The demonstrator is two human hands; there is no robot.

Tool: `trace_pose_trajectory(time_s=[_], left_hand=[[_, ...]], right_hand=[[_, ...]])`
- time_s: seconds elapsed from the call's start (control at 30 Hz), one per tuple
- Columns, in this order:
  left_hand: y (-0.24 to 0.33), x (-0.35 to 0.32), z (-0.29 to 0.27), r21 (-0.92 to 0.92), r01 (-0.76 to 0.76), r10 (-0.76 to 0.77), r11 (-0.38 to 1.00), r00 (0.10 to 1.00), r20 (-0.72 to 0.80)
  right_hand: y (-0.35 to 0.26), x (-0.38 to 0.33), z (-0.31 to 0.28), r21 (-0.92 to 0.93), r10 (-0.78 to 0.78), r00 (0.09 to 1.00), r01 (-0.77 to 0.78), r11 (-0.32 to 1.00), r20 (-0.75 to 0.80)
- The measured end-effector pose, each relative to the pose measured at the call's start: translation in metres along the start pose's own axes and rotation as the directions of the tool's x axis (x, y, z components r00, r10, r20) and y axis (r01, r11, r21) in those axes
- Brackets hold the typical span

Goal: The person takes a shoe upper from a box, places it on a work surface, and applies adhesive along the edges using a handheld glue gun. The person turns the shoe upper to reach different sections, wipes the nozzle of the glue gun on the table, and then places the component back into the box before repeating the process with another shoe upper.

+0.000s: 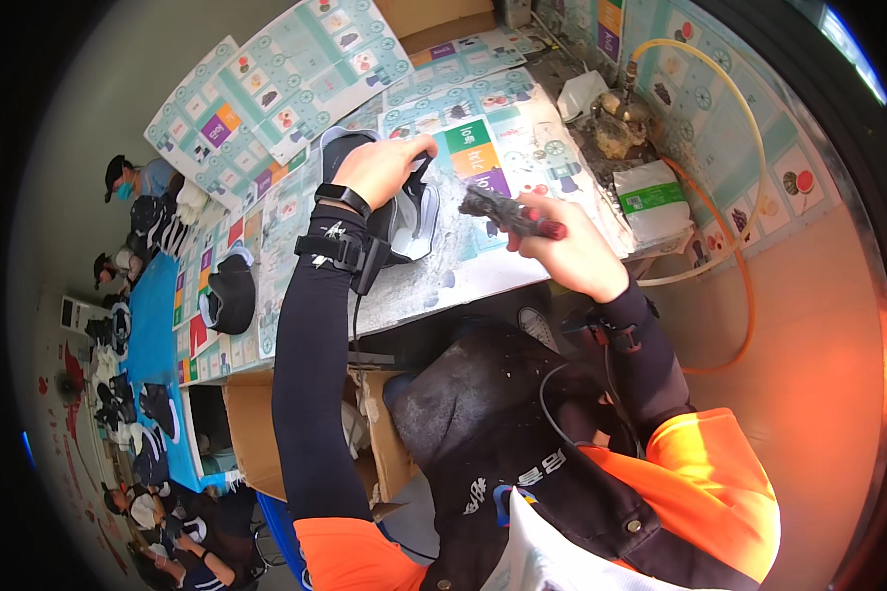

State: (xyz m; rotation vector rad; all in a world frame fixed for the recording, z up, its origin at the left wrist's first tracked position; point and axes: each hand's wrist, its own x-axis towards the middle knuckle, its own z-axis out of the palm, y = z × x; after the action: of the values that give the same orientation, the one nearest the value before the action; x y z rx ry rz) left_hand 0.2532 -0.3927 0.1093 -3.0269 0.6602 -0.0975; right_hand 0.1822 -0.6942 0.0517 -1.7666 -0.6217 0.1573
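Note:
My left hand point(376, 169) is closed on the upper edge of a black and light-grey shoe point(414, 227), which lies tilted on the papered table. Part of the shoe is hidden under that hand and wrist. To its right, a short way off the shoe, my right hand point(577, 251) grips a dark, grimy hand tool point(503, 210) with red parts near my fingers. The tool's dark end points left toward the shoe; its exact kind does not show. Another black and grey shoe piece point(233, 295) rests further left on the table.
Patterned sheets cover the table point(463, 281). At the right stand a crusted metal fitting point(621, 123) with a yellow hose point(749, 94), a white and green pack point(652, 200) and an orange hose point(739, 266). Below is a cardboard box point(251, 424). Several people work along the left.

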Motion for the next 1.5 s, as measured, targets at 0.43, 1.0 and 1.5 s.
trace_pose_trajectory(time_s=[0.43, 1.0, 1.5], left_hand=[[-0.008, 0.022, 0.019, -0.072, 0.068, -0.077, 0.995, 0.989, -0.126], [-0.003, 0.014, 0.024, -0.022, 0.002, -0.007, 1.000, 0.978, -0.209], [0.011, -0.031, 0.011, 0.290, 0.198, -0.008, 0.936, 0.837, -0.547]], right_hand=[[0.015, 0.042, 0.045, -0.293, 0.001, 0.997, -0.022, 0.956, -0.072], [0.011, 0.032, 0.042, -0.372, -0.086, 0.985, 0.025, 0.928, -0.148], [-0.003, 0.020, 0.022, -0.186, 0.098, 0.995, -0.099, 0.978, -0.016]])
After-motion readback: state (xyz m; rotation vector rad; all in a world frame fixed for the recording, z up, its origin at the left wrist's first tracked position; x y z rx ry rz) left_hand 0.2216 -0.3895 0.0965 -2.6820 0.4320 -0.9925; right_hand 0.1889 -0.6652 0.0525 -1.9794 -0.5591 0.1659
